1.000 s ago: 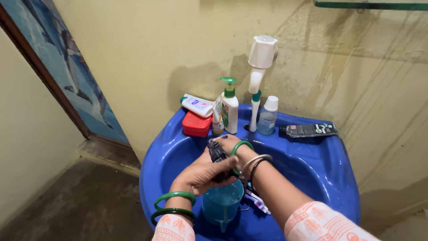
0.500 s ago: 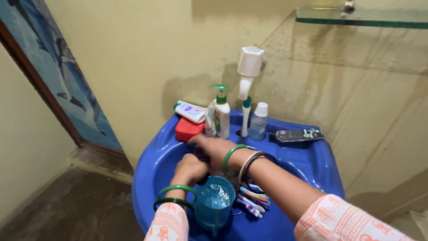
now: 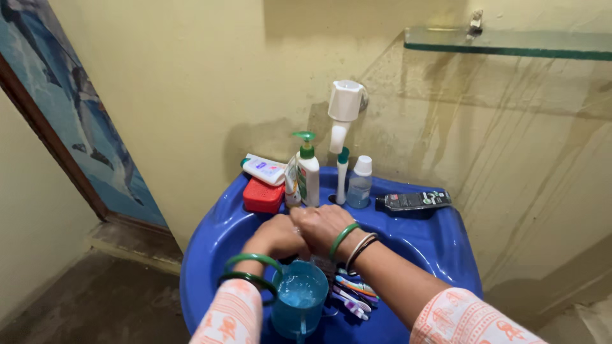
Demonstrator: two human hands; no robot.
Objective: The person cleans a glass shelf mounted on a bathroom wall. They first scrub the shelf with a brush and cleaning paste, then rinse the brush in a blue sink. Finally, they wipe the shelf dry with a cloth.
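Note:
My left hand (image 3: 275, 237) and my right hand (image 3: 320, 224) are pressed together over the basin of a blue sink (image 3: 446, 237). The right hand lies across the left hand's fingers, and whatever is between them is hidden. Both wrists carry green bangles. Just below the hands a teal cup (image 3: 298, 301) with water in it stands in the basin. Several coloured toothbrushes (image 3: 354, 297) lie beside the cup, under my right forearm.
Along the sink's back rim are a red soap box (image 3: 262, 196), a white tube (image 3: 264, 169), a green-capped pump bottle (image 3: 308, 175), a small clear bottle (image 3: 360, 185) and a dark bottle on its side (image 3: 414, 200). A white tap (image 3: 344, 108) juts from the wall. A glass shelf (image 3: 510, 43) hangs at the upper right.
The view has tilted up and moved closer. My hands have closed over each other, hiding the dark object seen between them a second ago. The cup stays in the basin.

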